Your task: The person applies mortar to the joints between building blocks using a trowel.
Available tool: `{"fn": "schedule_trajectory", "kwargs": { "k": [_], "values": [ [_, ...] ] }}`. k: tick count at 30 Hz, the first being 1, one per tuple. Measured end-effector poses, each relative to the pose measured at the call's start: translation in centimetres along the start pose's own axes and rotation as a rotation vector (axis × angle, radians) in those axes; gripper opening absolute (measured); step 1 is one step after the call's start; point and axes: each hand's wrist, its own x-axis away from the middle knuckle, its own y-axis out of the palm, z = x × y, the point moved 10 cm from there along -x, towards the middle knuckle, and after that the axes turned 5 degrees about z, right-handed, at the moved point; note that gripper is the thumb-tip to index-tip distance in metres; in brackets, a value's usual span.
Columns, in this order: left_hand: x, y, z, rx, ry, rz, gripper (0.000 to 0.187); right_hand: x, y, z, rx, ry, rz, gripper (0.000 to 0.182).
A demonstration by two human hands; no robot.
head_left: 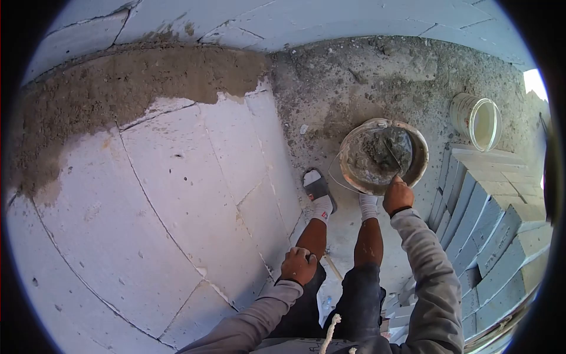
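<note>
My right hand (398, 196) is closed round the handle of a trowel (394, 157). The trowel's blade is down in grey, wet mortar (368, 154) inside a round bucket (420, 141) on the ground. A thin wire handle hangs at the bucket's left side. My left hand (299, 265) rests on my left knee with its fingers curled in, and I see nothing held in it. Left of my legs is a wall of white blocks (194, 194). A band of brown mortar (141, 76) covers the wall's far part.
A white pail (484, 124) lies tipped on the rough ground (330, 76) at the right. Stacked pale blocks (501, 236) stand close to my right arm. Another block wall (330, 20) runs across the back. My sandalled left foot (318, 192) is beside the bucket.
</note>
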Motion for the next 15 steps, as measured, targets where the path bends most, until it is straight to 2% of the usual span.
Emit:
{"fn": "schedule_trajectory", "kwargs": {
  "k": [3,5,6,8,11,15],
  "values": [
    [-0.6,-0.1,-0.1,-0.016,-0.008,-0.003,0.028,1.4,-2.5,1.4,0.013,-0.116,-0.095,0.026],
    [-0.7,0.3,-0.2,-0.034,-0.010,-0.045,0.028,1.1,-5.7,2.6,-0.012,-0.146,0.057,0.023],
    [-0.7,0.3,-0.4,-0.039,-0.020,-0.037,0.028,0.2,-5.2,2.9,-0.022,-0.156,0.058,0.023],
    [-0.8,0.2,-0.2,-0.052,-0.016,-0.045,0.029,-2.6,-3.9,5.2,0.005,0.018,0.059,0.019],
    [-0.9,0.4,-0.4,-0.046,-0.026,-0.072,0.031,-4.9,3.0,4.2,-0.097,0.139,0.011,0.025],
    [-0.6,0.4,-0.4,-0.080,-0.053,-0.119,0.034,-1.6,4.0,-1.6,-0.083,0.069,0.028,0.014]
  ]
}}
